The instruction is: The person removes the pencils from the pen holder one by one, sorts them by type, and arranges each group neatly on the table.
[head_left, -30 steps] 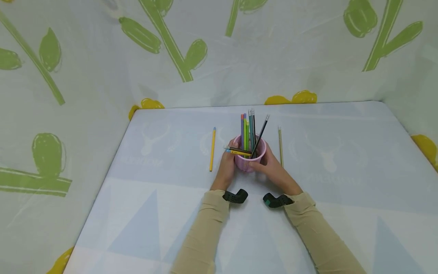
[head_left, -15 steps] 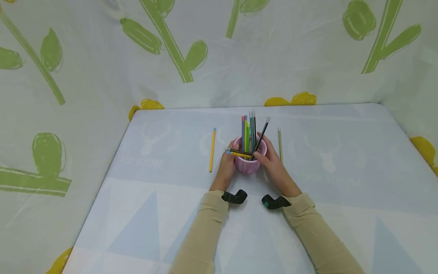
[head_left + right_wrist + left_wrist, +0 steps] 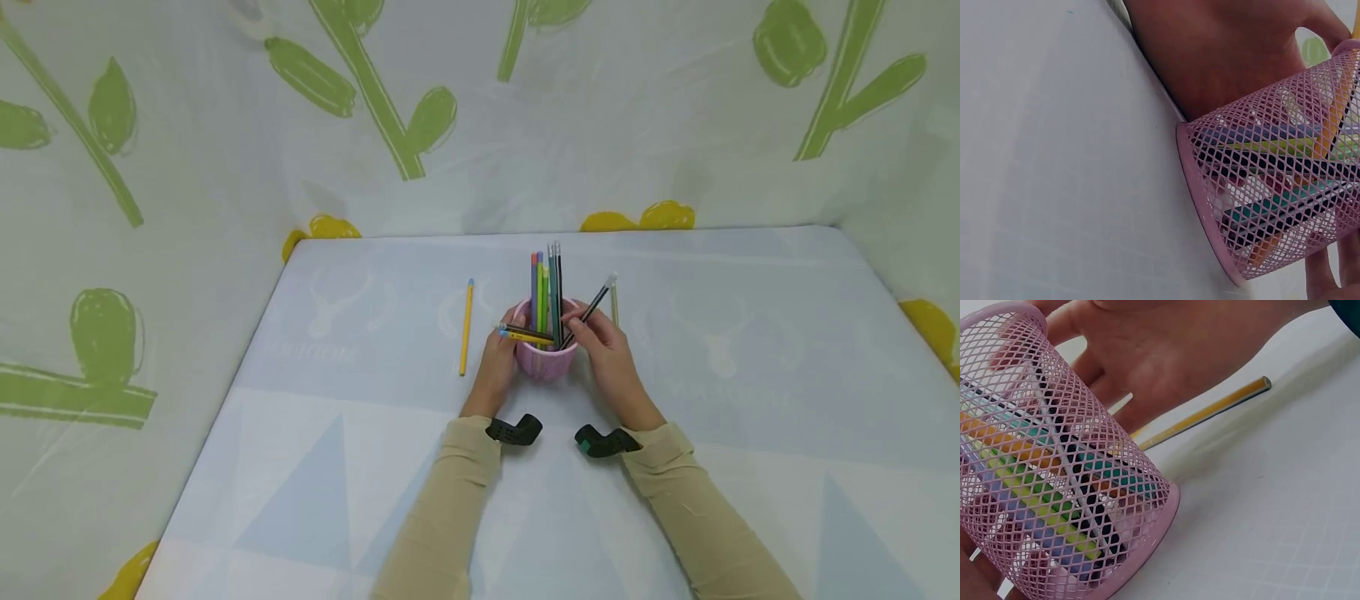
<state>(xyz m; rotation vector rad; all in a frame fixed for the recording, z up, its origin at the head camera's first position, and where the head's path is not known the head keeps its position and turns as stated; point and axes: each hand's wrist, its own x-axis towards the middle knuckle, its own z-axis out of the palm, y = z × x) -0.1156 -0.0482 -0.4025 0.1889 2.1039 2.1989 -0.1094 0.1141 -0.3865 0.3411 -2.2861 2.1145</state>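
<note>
Left hand (image 3: 495,367) fingers grip the cup (image 3: 544,367) as the right hand (image 3: 615,362) pinches a black pencil (image 3: 601,297), now tipped farther right, seemingly the work's new focus.

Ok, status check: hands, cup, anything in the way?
Left hand holding pink mesh cup. Right hand at leaning dark pencil; pinch unclear. More pencils inside. Loose yellow pencil left, gold pencil right; nothing apparently blocking.

Pink mesh cup (image 3: 546,365) of pencils (image 3: 545,293)
</note>
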